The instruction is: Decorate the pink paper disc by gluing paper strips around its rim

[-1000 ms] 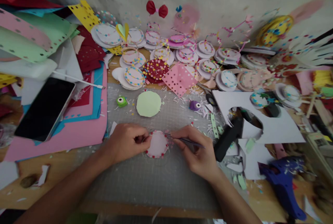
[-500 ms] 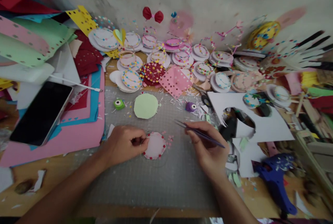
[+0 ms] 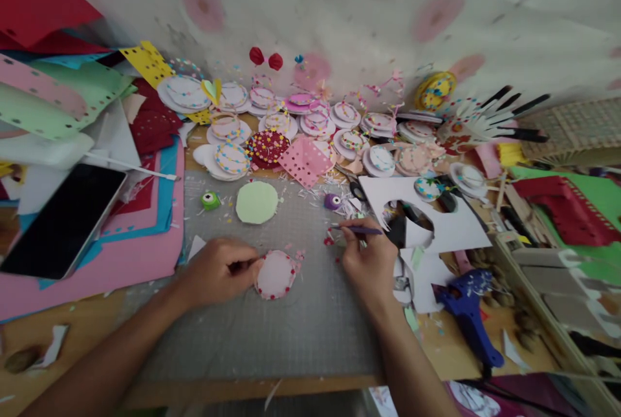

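Note:
My left hand [image 3: 226, 273] pinches the left edge of a small white paper disc [image 3: 275, 275] rimmed with red pieces, held over the grey cutting mat [image 3: 320, 333]. My right hand [image 3: 371, 258] is closed around purple tweezers [image 3: 363, 230], whose tip points left, over small red pieces [image 3: 328, 241] on the mat. Tiny pink pieces [image 3: 299, 258] lie by the disc's right edge. Behind the disc is a pale green scalloped paper [image 3: 257, 202], between a green punch [image 3: 210, 200] and a purple punch [image 3: 332, 201].
Many decorated white discs [image 3: 231, 160] line the wall. A phone [image 3: 65, 220] rests on coloured paper at left. At right are cut white paper [image 3: 456, 229], scissors [image 3: 358, 191], a blue glue gun [image 3: 469, 313] and a cup of pens [image 3: 458, 132].
The view has shifted to the right. My right hand has turned the tweezers, and their tip is now over the red pieces, which have come into sight. My left hand still holds the disc.

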A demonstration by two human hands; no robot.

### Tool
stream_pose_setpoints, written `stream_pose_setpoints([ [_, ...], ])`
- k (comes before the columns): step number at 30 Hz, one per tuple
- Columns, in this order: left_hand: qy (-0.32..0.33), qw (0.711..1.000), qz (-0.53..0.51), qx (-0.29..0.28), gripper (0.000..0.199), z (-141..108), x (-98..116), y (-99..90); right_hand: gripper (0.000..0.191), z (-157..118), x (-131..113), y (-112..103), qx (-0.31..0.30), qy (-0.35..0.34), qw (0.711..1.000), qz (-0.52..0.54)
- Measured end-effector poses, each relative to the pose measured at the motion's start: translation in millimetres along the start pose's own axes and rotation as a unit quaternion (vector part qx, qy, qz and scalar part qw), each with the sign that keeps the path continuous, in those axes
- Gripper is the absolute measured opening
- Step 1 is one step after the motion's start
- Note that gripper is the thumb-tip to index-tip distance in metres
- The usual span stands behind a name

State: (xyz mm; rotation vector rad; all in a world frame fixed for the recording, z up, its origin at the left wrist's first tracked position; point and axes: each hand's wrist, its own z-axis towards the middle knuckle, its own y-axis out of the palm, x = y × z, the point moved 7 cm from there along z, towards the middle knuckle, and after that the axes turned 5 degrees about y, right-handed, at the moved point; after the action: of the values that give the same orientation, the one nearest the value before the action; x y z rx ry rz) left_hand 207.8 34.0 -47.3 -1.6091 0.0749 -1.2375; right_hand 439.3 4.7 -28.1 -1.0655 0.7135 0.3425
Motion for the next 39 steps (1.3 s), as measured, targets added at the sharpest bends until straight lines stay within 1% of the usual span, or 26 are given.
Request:
stream_pose_setpoints([
  [4,-0.048,0.998,-0.040,0.025,0.032,-1.3,-2.4,-3.5,0.010,-0.3,-0.5,-0.3,0.003,-0.005,1.000,-0.008],
  [6,-0.079,0.993,-0.072,0.054,0.029,-2.0,-4.5,-6.5,0.009,-0.2,-1.2,-2.3,0.004,0.008,1.000,0.019],
  [9,-0.117,0.978,-0.129,0.112,0.022,-3.3,-8.3,-11.0,0.009,-2.6,-4.3,-3.1,-0.008,0.044,0.991,0.129],
  [12,-0.122,0.966,-0.178,0.142,0.017,-2.4,-7.8,-10.2,0.008,-9.3,-12.0,2.2,-0.022,0.073,0.963,0.260],
  [14,-0.106,0.965,-0.196,0.140,0.016,0.4,-3.5,-7.1,0.008,-15.0,-18.9,9.5,-0.036,0.079,0.946,0.312],
  [16,-0.087,0.967,-0.202,0.126,0.016,3.7,2.2,-3.1,0.008,-20.5,-25.5,19.1,-0.059,0.079,0.937,0.335],
  [18,-0.074,0.970,-0.204,0.111,0.016,6.2,6.8,0.5,0.008,-24.7,-31.2,28.2,-0.085,0.072,0.933,0.343],
  [21,-0.071,0.968,-0.213,0.111,0.013,7.2,8.8,2.3,0.007,-27.9,-36.0,36.6,-0.110,0.061,0.930,0.346],
  [27,-0.086,0.962,-0.234,0.115,0.014,6.6,6.2,2.7,0.007,-29.3,-39.7,38.2,-0.129,0.055,0.922,0.362],
  [31,-0.089,0.959,-0.242,0.117,0.014,6.6,6.1,1.3,0.008,-29.3,-42.1,35.7,-0.130,0.051,0.915,0.378],
  [39,-0.071,0.960,-0.241,0.126,0.013,5.1,6.4,-1.0,0.007,-29.9,-32.3,39.5,-0.139,0.109,0.900,0.399],
])
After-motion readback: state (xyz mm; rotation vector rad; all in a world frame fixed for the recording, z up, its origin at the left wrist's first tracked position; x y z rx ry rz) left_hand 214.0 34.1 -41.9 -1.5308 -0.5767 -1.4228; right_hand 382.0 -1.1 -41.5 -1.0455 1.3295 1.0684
